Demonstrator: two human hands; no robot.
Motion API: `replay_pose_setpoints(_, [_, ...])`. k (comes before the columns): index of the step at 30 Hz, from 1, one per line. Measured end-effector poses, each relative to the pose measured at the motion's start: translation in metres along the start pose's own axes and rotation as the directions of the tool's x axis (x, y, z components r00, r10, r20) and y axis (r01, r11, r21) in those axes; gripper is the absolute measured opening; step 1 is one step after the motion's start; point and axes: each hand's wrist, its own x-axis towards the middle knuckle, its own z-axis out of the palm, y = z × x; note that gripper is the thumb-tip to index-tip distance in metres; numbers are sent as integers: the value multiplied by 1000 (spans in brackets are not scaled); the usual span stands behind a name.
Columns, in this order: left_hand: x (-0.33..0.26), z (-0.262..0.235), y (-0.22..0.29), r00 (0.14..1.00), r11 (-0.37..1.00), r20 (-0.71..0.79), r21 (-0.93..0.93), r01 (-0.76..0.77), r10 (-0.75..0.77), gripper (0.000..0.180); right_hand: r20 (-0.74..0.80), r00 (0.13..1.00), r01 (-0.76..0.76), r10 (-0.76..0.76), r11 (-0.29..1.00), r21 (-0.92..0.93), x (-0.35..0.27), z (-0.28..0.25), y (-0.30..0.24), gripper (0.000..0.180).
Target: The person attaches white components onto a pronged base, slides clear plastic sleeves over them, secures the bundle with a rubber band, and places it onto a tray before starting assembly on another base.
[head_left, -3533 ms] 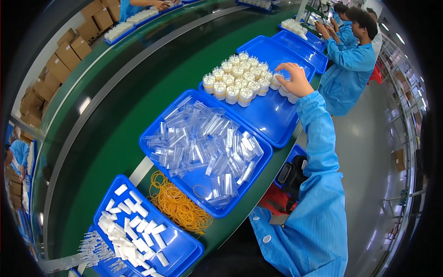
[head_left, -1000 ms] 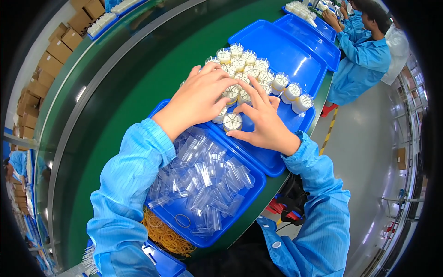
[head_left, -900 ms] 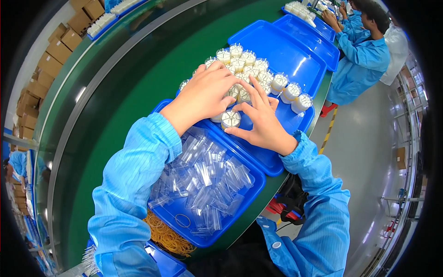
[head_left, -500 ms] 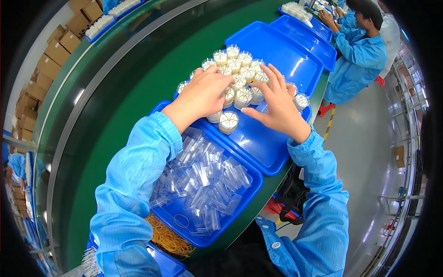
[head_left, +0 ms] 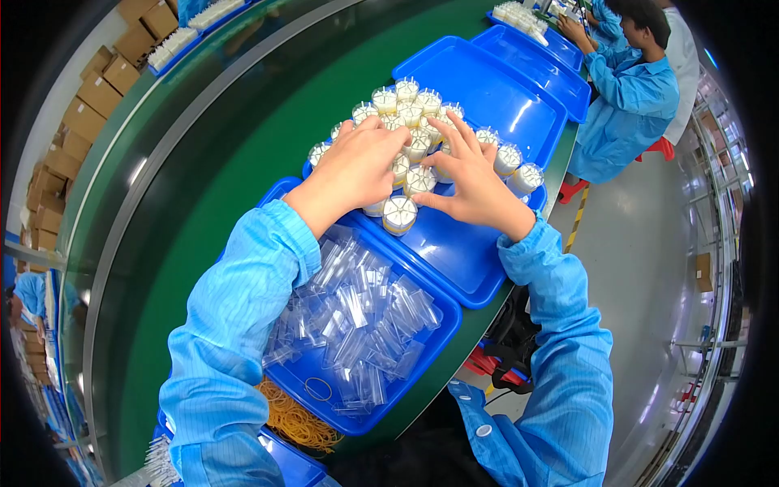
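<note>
Several short white cylinders in clear sleeves, with spoked tops and yellowish bands, stand upright in a tight group on a blue tray [head_left: 454, 252]. My left hand [head_left: 353, 166] lies curled over the group's left side; its fingertips are hidden among the cylinders. From the right, my right hand [head_left: 475, 183] reaches in with thumb and fingers spread, bordering one white cylinder [head_left: 419, 180]. Just below the hands stands another white cylinder [head_left: 399, 215]. A few more, including a white cylinder [head_left: 529, 176], stand by the tray's right edge.
Nearer me, a blue tray [head_left: 450, 321] holds many clear plastic sleeves [head_left: 357, 308]. Yellow rubber bands [head_left: 300, 418] lie beside it. More blue trays [head_left: 540, 69] continue along the green conveyor [head_left: 243, 138]. At the far right a co-worker in blue [head_left: 633, 97] sits beside the line.
My right hand has moved left and closer in against the cylinders, uncovering those at the tray's right side. My left hand has barely moved.
</note>
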Motion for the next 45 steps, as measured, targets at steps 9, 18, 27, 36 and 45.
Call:
replay_pose_setpoints(9, [-4,-2,0,1000,999,-15,-49,4,-4,37,-49,997,-59,59,998,4,-11,-23,20,47])
replay_pose_setpoints(18, [-20,11,38,974,970,137,141,-199,180,61,-76,996,-57,44,982,-178,-11,-15,34,47])
replay_pose_setpoints(27, [-25,18,45,979,946,140,267,-184,151,49,-11,995,99,-101,991,-86,7,-20,38,47])
replay_pose_setpoints(36, [-29,20,43,980,949,128,259,-181,152,53,9,992,123,-123,992,28,15,-14,36,46])
replay_pose_setpoints(45, [-26,13,50,970,919,166,324,-223,177,61,-147,989,0,-5,999,-35,-10,-47,31,50])
